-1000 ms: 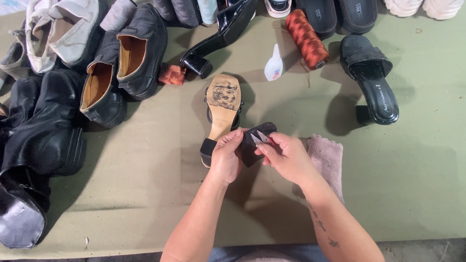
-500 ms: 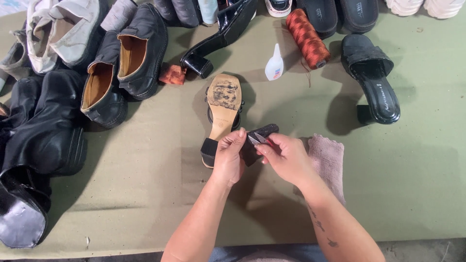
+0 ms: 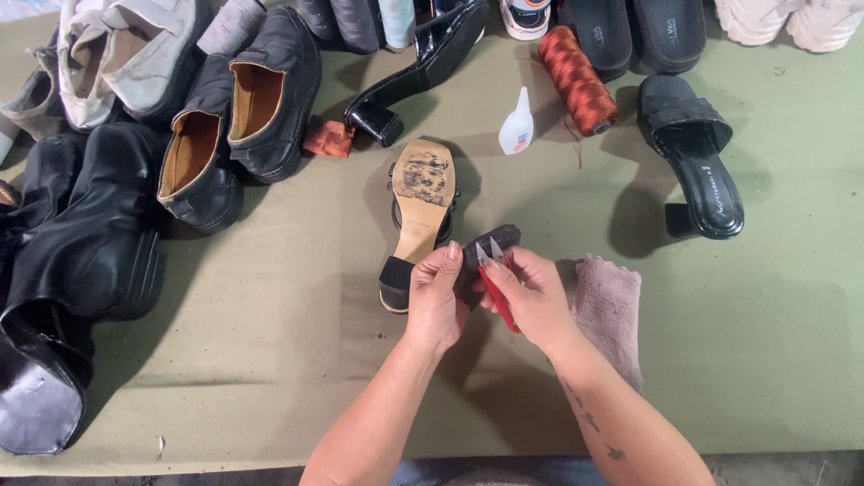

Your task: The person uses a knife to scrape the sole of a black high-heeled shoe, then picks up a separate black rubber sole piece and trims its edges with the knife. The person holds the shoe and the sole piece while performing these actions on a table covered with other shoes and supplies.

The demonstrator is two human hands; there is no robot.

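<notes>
Black sole piece (image 3: 493, 245) pinched in left hand (image 3: 436, 301) fingers, right hand (image 3: 531, 297) gripping red snips (image 3: 495, 283), blades seemingly touching it.

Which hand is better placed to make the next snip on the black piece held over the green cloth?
Probably the right hand: it already grips the red-handled metal thread snips, blades against the small flat black rubber piece. The left hand pinches that piece, beside the upturned tan-soled sandal.

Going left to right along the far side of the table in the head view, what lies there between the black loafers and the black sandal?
Black loafers → small red block → black block-heel shoe → white glue bottle → orange thread spool → black heeled sandal.
</notes>
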